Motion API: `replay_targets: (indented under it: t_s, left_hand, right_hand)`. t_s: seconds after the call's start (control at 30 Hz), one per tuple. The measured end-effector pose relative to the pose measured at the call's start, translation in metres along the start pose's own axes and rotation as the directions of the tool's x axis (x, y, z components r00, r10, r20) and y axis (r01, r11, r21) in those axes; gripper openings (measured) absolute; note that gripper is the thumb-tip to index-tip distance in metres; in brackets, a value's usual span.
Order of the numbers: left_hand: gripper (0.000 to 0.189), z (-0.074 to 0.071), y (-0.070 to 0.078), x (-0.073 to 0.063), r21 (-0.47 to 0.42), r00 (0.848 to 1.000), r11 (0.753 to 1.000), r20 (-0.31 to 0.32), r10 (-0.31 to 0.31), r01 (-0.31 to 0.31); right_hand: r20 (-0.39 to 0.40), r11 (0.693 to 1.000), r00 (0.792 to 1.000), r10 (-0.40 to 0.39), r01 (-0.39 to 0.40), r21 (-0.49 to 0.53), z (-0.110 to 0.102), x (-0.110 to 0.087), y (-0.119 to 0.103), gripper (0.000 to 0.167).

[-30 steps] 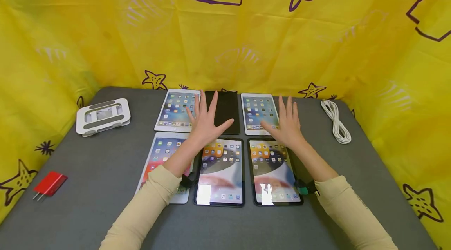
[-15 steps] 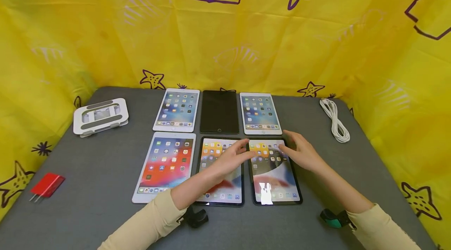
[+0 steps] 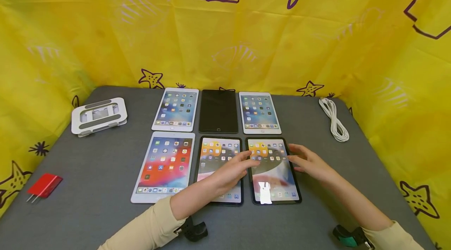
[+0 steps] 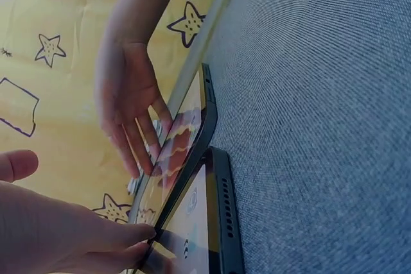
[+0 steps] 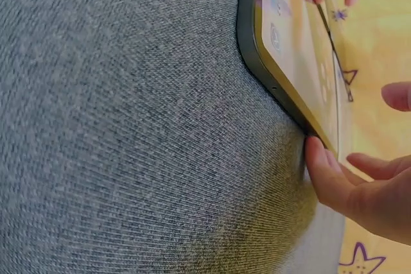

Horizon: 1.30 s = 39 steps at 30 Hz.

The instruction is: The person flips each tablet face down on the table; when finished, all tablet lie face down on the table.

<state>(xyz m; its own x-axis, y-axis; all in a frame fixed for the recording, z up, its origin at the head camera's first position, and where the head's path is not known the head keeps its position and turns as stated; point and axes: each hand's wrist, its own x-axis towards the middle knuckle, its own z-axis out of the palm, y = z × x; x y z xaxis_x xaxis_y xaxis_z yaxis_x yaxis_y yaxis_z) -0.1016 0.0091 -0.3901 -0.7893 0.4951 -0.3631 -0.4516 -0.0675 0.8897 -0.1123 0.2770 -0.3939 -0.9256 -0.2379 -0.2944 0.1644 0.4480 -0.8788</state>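
Observation:
Two rows of tablets lie face up on the grey table. At the front right is a black-framed tablet with its screen lit. My left hand reaches over the front middle tablet, fingertips at the gap between the two. My right hand is at the front right tablet's other long side. In the right wrist view its index fingertip meets that tablet's dark edge, the other fingers loosely bent. In the left wrist view my left fingers are extended down at the seam, their tips partly hidden.
A white-framed tablet lies front left. Behind are two white tablets and a dark-screened one between them. A folded white stand, red plug adapter and coiled white cable sit at the sides.
Both hands have drawn back from over the back row to the front right tablet. My right hand has shifted down and outward along its right side, my left to its left edge.

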Motion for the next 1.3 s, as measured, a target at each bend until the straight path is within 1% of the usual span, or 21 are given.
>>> replay_targets:
  t_s: [0.17,0.33,0.43,0.57,0.67,0.73,0.83,0.97,1.1,1.3]
  left_hand:
    - [0.072,-0.005,-0.001,0.001,-0.076,1.0,0.997,0.023,0.001,0.001]
    - [0.07,-0.012,0.001,0.003,-0.176,0.998,0.984,0.053,-0.014,0.023]
    - [0.065,-0.016,0.002,0.005,-0.232,0.998,0.972,0.062,-0.023,0.036]
    - [0.062,-0.021,0.001,0.006,-0.295,0.997,0.954,0.076,-0.025,0.046]
    - [0.061,-0.023,0.0,0.006,-0.315,0.997,0.948,0.081,-0.021,0.046]
    - [0.059,-0.023,-0.001,0.005,-0.326,0.996,0.944,0.082,-0.022,0.047]
    - [0.056,-0.022,-0.004,0.006,-0.329,0.995,0.943,0.095,-0.027,0.057]
    - [0.054,-0.02,-0.009,0.008,-0.323,0.991,0.943,0.125,-0.037,0.076]
    - [0.054,-0.018,-0.011,0.01,-0.324,0.989,0.943,0.147,-0.027,0.073]
    - [0.055,-0.013,-0.01,0.012,-0.329,0.982,0.942,0.19,-0.002,0.066]
  right_hand:
    - [0.052,0.988,0.996,0.068,-0.075,0.138,-0.004,-0.001,-0.002,0.065]
    - [0.104,0.963,0.987,0.124,-0.145,0.228,-0.011,0.001,-0.004,0.066]
    - [0.106,0.948,0.982,0.159,-0.182,0.262,-0.013,0.003,-0.004,0.065]
    - [0.09,0.937,0.981,0.173,-0.192,0.292,-0.014,0.003,-0.002,0.062]
    - [0.072,0.938,0.983,0.167,-0.181,0.296,-0.013,0.003,0.001,0.059]
    - [0.066,0.94,0.985,0.161,-0.173,0.293,-0.011,0.003,0.003,0.06]
    - [0.072,0.95,0.989,0.132,-0.147,0.276,-0.007,0.003,0.004,0.062]
    - [0.067,0.968,0.995,0.077,-0.091,0.235,-0.008,0.002,0.002,0.063]
    - [0.036,0.982,0.997,0.064,-0.069,0.175,-0.013,-0.003,-0.005,0.064]
    - [0.01,0.991,0.999,0.041,-0.042,0.126,-0.02,-0.009,-0.022,0.066]
